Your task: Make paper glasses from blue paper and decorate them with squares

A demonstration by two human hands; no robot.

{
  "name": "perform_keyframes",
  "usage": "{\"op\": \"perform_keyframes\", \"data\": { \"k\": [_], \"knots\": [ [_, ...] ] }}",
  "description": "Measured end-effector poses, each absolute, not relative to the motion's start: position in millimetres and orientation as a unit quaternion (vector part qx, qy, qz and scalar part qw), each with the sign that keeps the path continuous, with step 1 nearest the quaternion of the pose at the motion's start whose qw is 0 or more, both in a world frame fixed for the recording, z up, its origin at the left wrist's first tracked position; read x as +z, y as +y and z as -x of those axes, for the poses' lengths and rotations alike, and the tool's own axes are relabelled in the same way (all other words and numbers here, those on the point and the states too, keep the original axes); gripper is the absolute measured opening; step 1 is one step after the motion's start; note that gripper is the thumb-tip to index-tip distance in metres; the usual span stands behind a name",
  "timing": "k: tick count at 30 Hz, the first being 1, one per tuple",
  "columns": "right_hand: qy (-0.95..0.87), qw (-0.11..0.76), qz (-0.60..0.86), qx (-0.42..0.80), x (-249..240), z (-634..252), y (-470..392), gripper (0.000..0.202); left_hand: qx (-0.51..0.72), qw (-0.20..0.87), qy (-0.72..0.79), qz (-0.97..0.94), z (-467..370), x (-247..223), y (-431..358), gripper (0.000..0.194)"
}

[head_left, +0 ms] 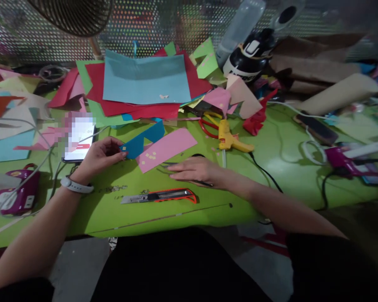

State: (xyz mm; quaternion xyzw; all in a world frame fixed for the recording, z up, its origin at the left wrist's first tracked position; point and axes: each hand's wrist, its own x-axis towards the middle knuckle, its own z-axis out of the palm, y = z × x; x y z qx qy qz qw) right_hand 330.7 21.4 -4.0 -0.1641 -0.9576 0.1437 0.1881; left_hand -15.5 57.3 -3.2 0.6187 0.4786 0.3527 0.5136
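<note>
My left hand (108,153) pinches the lower left end of a blue paper piece (146,138), which has a notch cut in it and a small yellow square near my fingers. A pink paper strip (173,147) lies beside it, with several tiny yellow squares on its left part. Just right of the strip's lower end, my right hand (197,172) is closed around thin dark tweezers (168,167), whose tips point left. An orange box cutter (164,196) with its blade out lies on the green table in front of both hands.
A yellow glue gun (231,138) and red-handled scissors (209,128) lie right of the pink strip. Stacked coloured sheets (146,79) stand behind. A lit phone (80,138) is at the left, near a purple device (15,191). Bottles (248,58) and a paper roll (340,94) are farther back.
</note>
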Motion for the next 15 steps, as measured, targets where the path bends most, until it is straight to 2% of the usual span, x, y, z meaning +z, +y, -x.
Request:
{"op": "perform_keyframes", "data": {
  "k": [4,8,10,12,15],
  "knots": [
    [-0.953,0.11,0.255,0.121,8.7,-358.5,16.6,0.052,0.348,0.507,0.496,-0.613,15.8,-0.7,58.6,0.037],
    [-0.884,0.115,0.453,0.008,16.9,-404.6,20.7,0.051,0.347,0.509,0.498,-0.61,16.0,-0.7,59.5,0.037],
    [-0.826,0.073,0.557,-0.049,14.3,-428.2,24.7,0.058,0.351,0.51,0.491,-0.613,16.0,-1.4,60.1,0.036],
    [-0.793,0.019,0.607,-0.048,7.8,-445.6,28.9,0.064,0.354,0.51,0.483,-0.617,15.7,-1.6,60.4,0.035],
    [-0.781,0.007,0.625,-0.013,-4.0,-456.0,34.1,0.057,0.362,0.513,0.469,-0.621,15.3,-0.6,59.6,0.033]
  ]
}}
